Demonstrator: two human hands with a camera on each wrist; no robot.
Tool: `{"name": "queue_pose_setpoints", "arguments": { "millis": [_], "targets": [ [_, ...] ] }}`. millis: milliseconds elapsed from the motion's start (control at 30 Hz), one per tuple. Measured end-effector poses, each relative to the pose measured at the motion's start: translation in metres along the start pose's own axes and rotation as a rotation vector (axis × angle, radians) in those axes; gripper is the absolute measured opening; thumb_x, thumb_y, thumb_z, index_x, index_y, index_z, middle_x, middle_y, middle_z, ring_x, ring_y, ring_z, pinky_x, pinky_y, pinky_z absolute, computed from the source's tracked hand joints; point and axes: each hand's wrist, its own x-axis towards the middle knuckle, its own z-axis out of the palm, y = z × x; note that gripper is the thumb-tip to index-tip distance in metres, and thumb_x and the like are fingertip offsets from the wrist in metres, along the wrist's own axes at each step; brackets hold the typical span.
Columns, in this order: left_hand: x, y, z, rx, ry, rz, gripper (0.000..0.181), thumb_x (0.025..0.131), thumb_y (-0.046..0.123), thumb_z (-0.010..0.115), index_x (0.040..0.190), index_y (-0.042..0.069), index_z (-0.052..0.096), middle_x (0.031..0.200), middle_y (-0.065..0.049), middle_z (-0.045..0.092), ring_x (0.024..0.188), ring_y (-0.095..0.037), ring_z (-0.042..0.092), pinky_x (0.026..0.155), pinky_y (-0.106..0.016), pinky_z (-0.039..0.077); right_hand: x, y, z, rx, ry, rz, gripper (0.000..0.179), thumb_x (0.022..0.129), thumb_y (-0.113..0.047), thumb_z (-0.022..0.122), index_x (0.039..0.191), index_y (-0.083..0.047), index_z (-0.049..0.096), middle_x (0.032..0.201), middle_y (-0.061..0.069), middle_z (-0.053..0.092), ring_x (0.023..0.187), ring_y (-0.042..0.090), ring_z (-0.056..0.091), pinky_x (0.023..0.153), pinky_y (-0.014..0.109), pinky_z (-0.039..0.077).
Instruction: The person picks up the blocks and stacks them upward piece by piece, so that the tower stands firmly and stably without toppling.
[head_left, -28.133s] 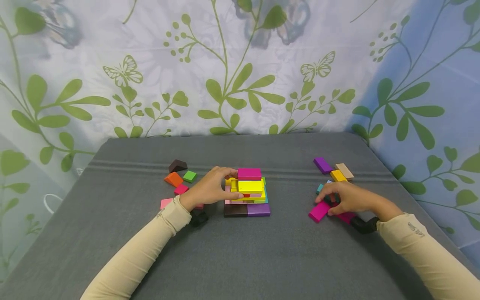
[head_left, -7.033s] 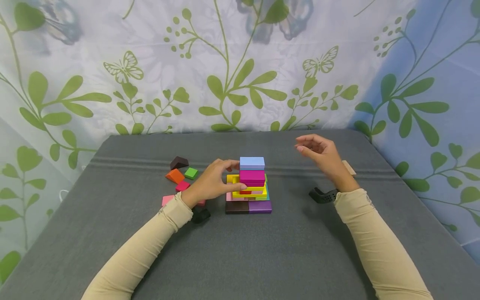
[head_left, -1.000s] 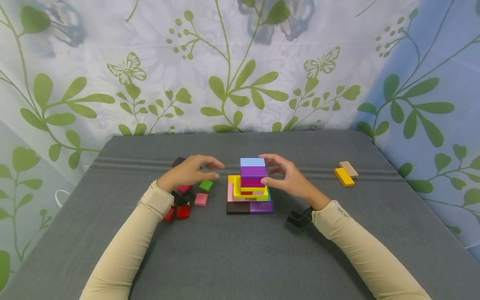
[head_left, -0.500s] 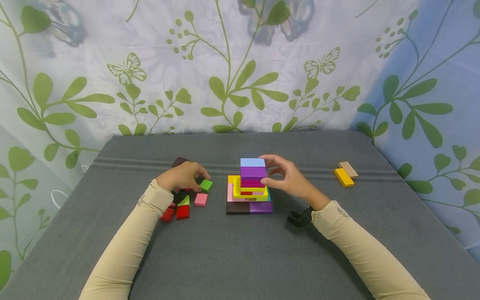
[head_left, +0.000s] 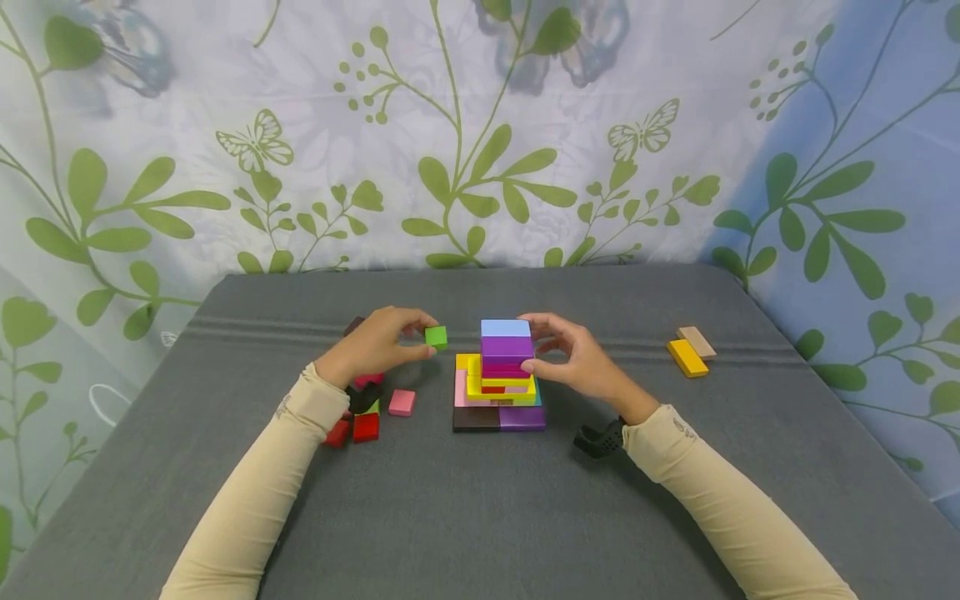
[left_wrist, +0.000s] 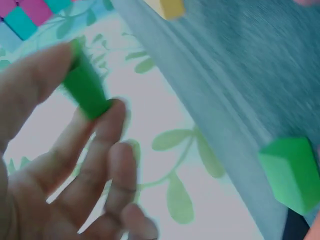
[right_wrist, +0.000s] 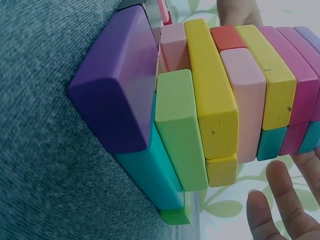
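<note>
On the grey table (head_left: 465, 517), we see a tower (head_left: 504, 381) of coloured blocks, with purple and light blue at its upper end. To its left, we find the left hand (head_left: 378, 343) pinching a green block (head_left: 436, 337), raised and apart from the tower. The right hand (head_left: 573, 354) stands at the tower's right side, thumb and fingers spread; whether they grip it we cannot tell. We also see a pink block (head_left: 402, 403) and a red block (head_left: 366, 427) near the left wrist, and a yellow block (head_left: 687, 357) well to the right.
</note>
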Motion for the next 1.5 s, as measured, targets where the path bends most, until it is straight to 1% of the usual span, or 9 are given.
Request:
{"name": "queue_pose_setpoints", "arguments": {
  "millis": [200,367,533,700,900,1000,1200,1400,1500],
  "targets": [
    [0.002,0.019,-0.001,-0.145,0.174,0.009,0.040,0.100,0.020,0.080,0.135,0.003,0.071,0.120,-0.012,0.073,0.109,-0.035,0.059,0.095,-0.051,0.048,0.000,0.001,0.002,0.014,0.005,0.003,0.058,0.095,-0.006,0.079,0.146,0.007,0.056,0.133,0.026,0.067,0.116,0.034,0.063,0.101,0.070,0.049],
    [0.004,0.038,0.002,-0.223,0.244,0.019,0.040,0.100,0.020,0.080,0.136,0.006,0.071,0.121,-0.011,0.070,0.111,-0.029,0.057,0.092,-0.049,0.046,-0.001,0.002,0.002,0.018,0.010,-0.010,0.057,0.096,-0.008,0.080,0.146,0.007,0.057,0.132,0.025,0.068,0.116,0.033,0.063,0.100,0.069,0.050],
    [0.014,0.056,0.010,-0.256,0.224,0.035,0.041,0.101,0.023,0.079,0.138,0.006,0.071,0.122,-0.008,0.071,0.114,-0.029,0.056,0.091,-0.049,0.046,-0.001,0.004,0.001,0.016,0.013,-0.019,0.058,0.097,-0.014,0.081,0.146,0.007,0.057,0.130,0.024,0.068,0.115,0.032,0.064,0.099,0.068,0.050],
    [0.024,0.064,0.018,-0.250,0.190,0.060,0.040,0.100,0.022,0.081,0.135,0.005,0.073,0.120,-0.008,0.074,0.113,-0.028,0.058,0.095,-0.048,0.048,-0.002,0.005,0.002,0.013,0.009,-0.016,0.058,0.097,-0.013,0.080,0.146,0.006,0.057,0.132,0.023,0.068,0.115,0.031,0.064,0.100,0.068,0.050],
    [0.028,0.064,0.022,-0.219,0.171,0.073,0.040,0.099,0.023,0.081,0.133,0.004,0.074,0.118,-0.008,0.077,0.112,-0.028,0.062,0.096,-0.050,0.051,-0.001,0.005,0.003,0.015,0.005,-0.012,0.059,0.096,-0.011,0.081,0.147,0.006,0.056,0.133,0.024,0.068,0.115,0.032,0.064,0.100,0.070,0.049],
    [0.028,0.064,0.021,-0.233,0.161,0.071,0.040,0.100,0.023,0.080,0.134,0.004,0.073,0.120,-0.009,0.076,0.113,-0.032,0.063,0.097,-0.053,0.051,0.000,0.005,0.002,0.014,0.006,-0.014,0.059,0.096,-0.011,0.081,0.146,0.006,0.057,0.133,0.025,0.067,0.114,0.034,0.064,0.100,0.072,0.048],
    [0.025,0.065,0.019,-0.232,0.155,0.047,0.041,0.100,0.023,0.080,0.136,0.004,0.073,0.122,-0.010,0.075,0.115,-0.031,0.062,0.098,-0.055,0.051,0.001,0.005,0.002,0.003,0.007,-0.024,0.059,0.096,-0.011,0.080,0.146,0.007,0.056,0.133,0.024,0.068,0.115,0.033,0.065,0.099,0.067,0.051],
    [0.023,0.064,0.015,-0.270,0.132,0.033,0.050,0.102,0.024,0.078,0.145,0.004,0.066,0.137,-0.010,0.071,0.124,-0.034,0.061,0.104,-0.055,0.051,0.001,0.008,0.001,0.000,0.011,-0.027,0.057,0.096,-0.008,0.080,0.146,0.007,0.056,0.133,0.024,0.068,0.117,0.029,0.064,0.099,0.064,0.052],
    [0.019,0.061,0.010,-0.287,0.116,0.034,0.050,0.104,0.025,0.075,0.149,0.005,0.063,0.143,-0.010,0.069,0.128,-0.033,0.060,0.105,-0.055,0.049,0.000,0.008,0.001,0.002,0.013,-0.029,0.058,0.096,-0.012,0.081,0.146,0.007,0.057,0.133,0.024,0.068,0.117,0.027,0.064,0.100,0.060,0.053]
  ]
}}
